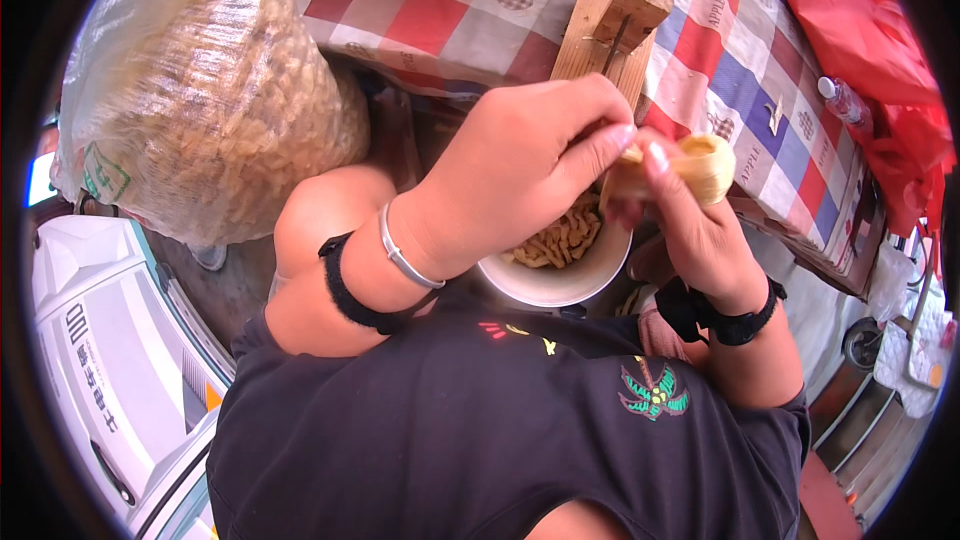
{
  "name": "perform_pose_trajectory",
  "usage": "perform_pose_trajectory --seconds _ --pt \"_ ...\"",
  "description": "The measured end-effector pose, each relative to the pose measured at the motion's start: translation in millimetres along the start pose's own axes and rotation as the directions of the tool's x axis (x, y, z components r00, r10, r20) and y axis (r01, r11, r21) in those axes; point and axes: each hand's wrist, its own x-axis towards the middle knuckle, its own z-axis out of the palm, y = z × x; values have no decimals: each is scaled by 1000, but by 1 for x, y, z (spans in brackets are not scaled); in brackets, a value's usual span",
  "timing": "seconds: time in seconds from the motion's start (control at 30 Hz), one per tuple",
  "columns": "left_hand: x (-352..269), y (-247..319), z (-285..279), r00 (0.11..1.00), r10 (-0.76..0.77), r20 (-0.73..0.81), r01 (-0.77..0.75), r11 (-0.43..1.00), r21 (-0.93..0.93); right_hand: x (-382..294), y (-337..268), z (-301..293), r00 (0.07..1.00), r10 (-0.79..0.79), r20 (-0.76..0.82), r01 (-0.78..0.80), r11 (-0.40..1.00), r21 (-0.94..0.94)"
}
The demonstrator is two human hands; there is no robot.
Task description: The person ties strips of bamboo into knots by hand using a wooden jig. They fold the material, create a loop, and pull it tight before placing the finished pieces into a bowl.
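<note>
Both hands meet in front of the body, above a white bowl (555, 292) that holds brown folded pieces (559, 244). My left hand (540, 154), with a silver bangle at its wrist, comes from the left and pinches one end of a pale yellow folded strip. My right hand (686, 217) grips the same strip (709, 169), whose looped part sticks out to the right. The strip's material is not certain. Just beyond the hands, a wooden stand (577, 37) with a block (634, 11) and a thin metal piece lies over the table edge.
A large clear plastic bag (225, 105) full of similar pieces stands at the left. The table has a checked cloth (427, 22). Red plastic bags (855, 15) and a small bottle (847, 101) are at the right. A white vehicle body (112, 345) is at lower left.
</note>
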Motion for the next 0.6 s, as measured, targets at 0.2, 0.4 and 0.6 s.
perform_pose_trajectory --seconds 0.2,0.4,0.6 --pt "-10 9 4 996 -79 44 82 993 -84 11 6 -1 943 -261 -206 267 964 4" --pt "-6 -3 3 957 -213 196 281 841 -462 4 1 2 965 -245 -91 256 958 131" --pt "0 -3 -4 956 -225 189 294 715 -634 3 6 9 747 -662 -65 501 625 -598"
